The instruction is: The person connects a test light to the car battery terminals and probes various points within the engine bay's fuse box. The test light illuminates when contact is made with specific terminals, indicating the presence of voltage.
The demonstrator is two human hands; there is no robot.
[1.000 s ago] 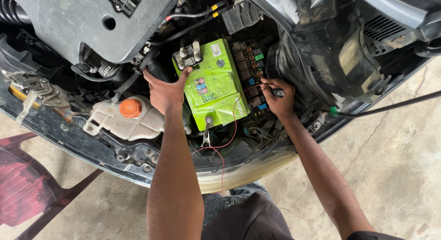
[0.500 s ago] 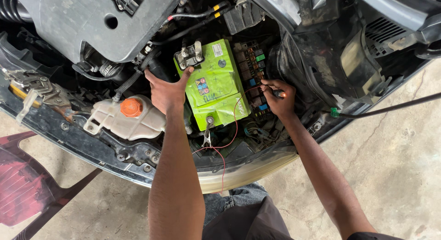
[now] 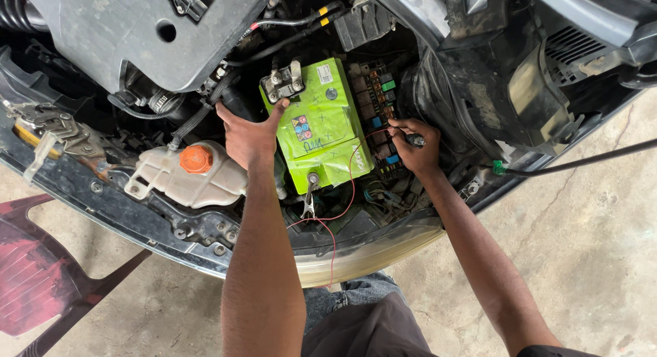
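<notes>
Little has shifted: the left hand (image 3: 248,133) still rests flat and open against the green battery (image 3: 319,126), while the right hand (image 3: 410,146) stays closed on a probe (image 3: 413,139) at the fuse box (image 3: 378,111). A slip could short neighbouring fuses; the red wire (image 3: 346,193) could snag.

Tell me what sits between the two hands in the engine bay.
In the head view, the bright green battery lies between the left hand and the right hand, with a thin red wire draped across it.
</notes>
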